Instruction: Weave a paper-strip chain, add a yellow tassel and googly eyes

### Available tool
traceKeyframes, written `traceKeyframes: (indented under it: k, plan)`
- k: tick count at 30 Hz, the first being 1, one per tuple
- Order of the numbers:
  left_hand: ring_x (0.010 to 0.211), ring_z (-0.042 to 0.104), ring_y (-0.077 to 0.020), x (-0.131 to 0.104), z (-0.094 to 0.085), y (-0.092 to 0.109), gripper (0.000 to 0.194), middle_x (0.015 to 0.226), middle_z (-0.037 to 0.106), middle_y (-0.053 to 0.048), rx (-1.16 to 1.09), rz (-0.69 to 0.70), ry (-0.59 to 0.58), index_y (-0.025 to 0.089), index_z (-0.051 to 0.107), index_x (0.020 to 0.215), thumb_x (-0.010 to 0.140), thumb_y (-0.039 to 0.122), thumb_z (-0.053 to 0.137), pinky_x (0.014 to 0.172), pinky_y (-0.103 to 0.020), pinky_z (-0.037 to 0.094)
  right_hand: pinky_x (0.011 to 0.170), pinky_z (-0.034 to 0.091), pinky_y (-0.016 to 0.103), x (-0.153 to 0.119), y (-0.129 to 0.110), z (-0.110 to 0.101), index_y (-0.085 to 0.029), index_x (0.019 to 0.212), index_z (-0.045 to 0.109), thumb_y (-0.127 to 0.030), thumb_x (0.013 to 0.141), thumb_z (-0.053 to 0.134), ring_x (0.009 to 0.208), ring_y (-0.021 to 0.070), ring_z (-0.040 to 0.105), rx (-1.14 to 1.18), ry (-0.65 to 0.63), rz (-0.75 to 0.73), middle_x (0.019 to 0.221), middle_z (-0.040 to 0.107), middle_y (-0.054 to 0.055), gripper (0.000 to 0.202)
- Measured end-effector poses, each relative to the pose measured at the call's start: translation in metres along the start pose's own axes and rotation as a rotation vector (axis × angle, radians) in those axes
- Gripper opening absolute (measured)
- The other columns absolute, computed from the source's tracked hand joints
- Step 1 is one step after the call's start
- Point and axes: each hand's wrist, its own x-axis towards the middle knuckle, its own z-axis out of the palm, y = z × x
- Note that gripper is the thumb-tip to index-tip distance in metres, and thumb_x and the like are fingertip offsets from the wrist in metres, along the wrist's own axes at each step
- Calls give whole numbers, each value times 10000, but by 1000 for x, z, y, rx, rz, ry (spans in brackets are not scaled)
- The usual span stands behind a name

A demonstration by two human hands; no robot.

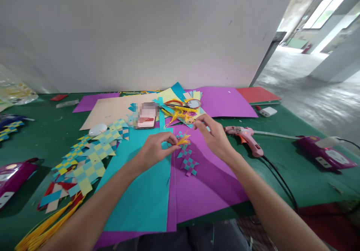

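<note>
Between its thumb and fingertips, my left hand [155,148] pinches a small yellow tassel [184,140] with loose, frayed strands. My right hand [211,135] is raised a little to the right, fingers curled and thumb and forefinger close together. Anything in that pinch is too small to make out. Just below the tassel, a woven paper strip [189,163] in purple and turquoise checks lies on purple paper [208,183]. Under my left hand spreads a turquoise sheet [140,194]. A heap of yellow thread [182,115] lies beyond both hands.
Right of my hands lies a pink glue gun [247,138], its cord running to the table edge. A purple power strip [326,151] sits farther right. Left are yellow-and-blue woven paper pieces [91,161] and yellow tassels [47,224]. A phone [146,116] and scissors [176,104] lie behind.
</note>
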Motion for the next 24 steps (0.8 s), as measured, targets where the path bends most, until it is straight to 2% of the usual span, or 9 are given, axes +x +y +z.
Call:
traceKeyframes:
  k: [4, 7, 12, 16, 20, 24]
  plan:
    - [755, 664, -152, 0, 0, 0, 126, 821, 711, -11, 9, 13, -25, 196, 636, 833, 830, 322, 638, 727, -229, 507, 844, 404, 346, -4, 4, 13, -188, 864, 591, -211, 870, 558, 891, 193, 531, -180, -259, -316, 881, 651, 49, 41]
    - [772, 668, -150, 0, 0, 2, 96, 827, 713, -2, 5, 2, -45, 199, 638, 835, 835, 295, 628, 732, -224, 502, 820, 401, 340, -7, 6, 20, -186, 794, 599, -148, 852, 532, 851, 193, 523, -307, -275, -373, 809, 642, 44, 97]
    - [749, 662, -145, 0, -3, 10, 131, 788, 709, 8, -32, -34, -54, 193, 648, 808, 812, 323, 666, 713, -215, 494, 711, 386, 311, -6, 2, 14, -183, 702, 561, -142, 816, 509, 768, 191, 520, -519, -108, -332, 715, 610, 46, 132]
    - [739, 661, -145, 0, -4, 15, 156, 766, 706, 11, -62, -60, -47, 192, 651, 787, 803, 345, 679, 701, -212, 495, 668, 375, 292, -1, 9, 1, -195, 669, 508, -120, 781, 493, 686, 171, 513, -580, 57, -203, 669, 581, 28, 135]
    - [749, 670, -161, 0, -4, 14, 177, 792, 717, 0, -71, -81, -14, 193, 660, 809, 795, 368, 684, 723, -238, 508, 624, 360, 266, 1, 18, -5, -206, 738, 513, -174, 805, 499, 637, 149, 521, -441, 154, -8, 703, 604, 11, 76]
    - [812, 682, -188, 2, -3, 11, 202, 877, 735, -24, -55, -87, 18, 201, 685, 877, 817, 391, 652, 756, -267, 517, 605, 348, 261, 1, 17, -5, -213, 847, 501, -269, 900, 424, 574, 132, 506, -268, 171, 121, 705, 608, -2, 109]
